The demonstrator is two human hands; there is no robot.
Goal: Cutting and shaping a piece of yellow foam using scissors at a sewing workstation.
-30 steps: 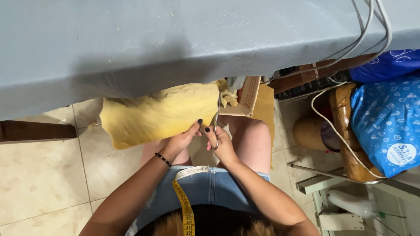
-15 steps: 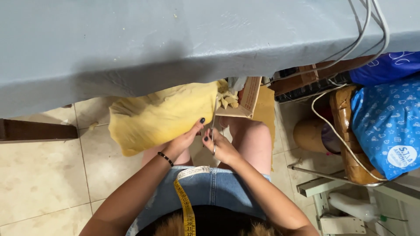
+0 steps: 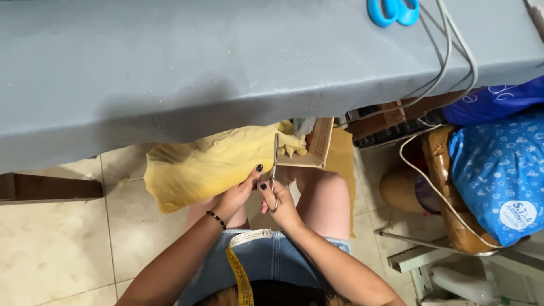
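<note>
left hand (image 3: pixel 235 195) grips yellow cloth (image 3: pixel 209 164) | right hand (image 3: pixel 280 204) closed on scissors (image 3: pixel 274 164), blades at cloth edge | cut barely begun, most cloth uncut

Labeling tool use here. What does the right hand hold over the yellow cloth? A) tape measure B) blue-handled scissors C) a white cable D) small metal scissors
D: the right hand grips small metal scissors, blades pointing up along the edge of the yellow cloth that the left hand holds; the blue-handled scissors lie on the grey table.
</note>
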